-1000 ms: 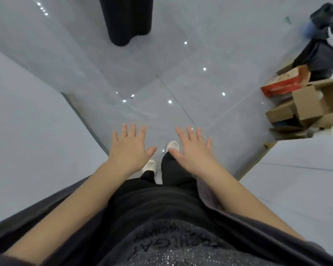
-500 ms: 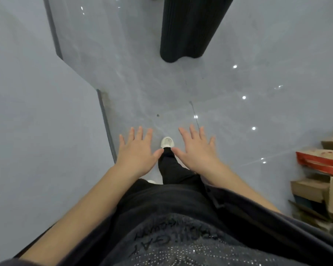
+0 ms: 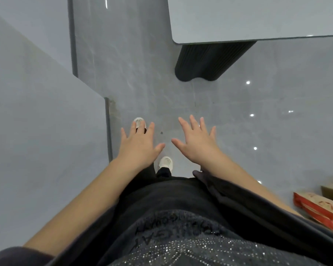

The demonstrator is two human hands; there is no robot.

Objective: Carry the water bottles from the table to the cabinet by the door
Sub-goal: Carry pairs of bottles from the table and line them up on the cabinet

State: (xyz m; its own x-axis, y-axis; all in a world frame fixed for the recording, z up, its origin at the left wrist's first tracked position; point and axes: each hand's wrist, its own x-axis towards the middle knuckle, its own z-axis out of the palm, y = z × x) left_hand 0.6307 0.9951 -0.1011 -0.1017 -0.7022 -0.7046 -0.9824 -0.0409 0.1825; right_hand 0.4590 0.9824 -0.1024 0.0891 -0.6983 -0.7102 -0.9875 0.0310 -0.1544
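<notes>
The table corner lies ahead at upper right, on a black ribbed pedestal. Where the bottles are cannot be told from this view. The left hand and right hand hover palm-down over the floor, fingers straight, spread, holding nothing. White shoes show beneath. A wall stands left and a red box lies lower right.

Cool, even indoor light, seen through a wide-angle lens.

Small white glints dot the glossy floor at right, so the lamps are overhead. Shadows are faint; the darkest patch lies under the table top, round its black base. Straight lines lean and bow toward the edges, as on the wall at left. The left hand, the right hand and the red box look slightly soft.
</notes>
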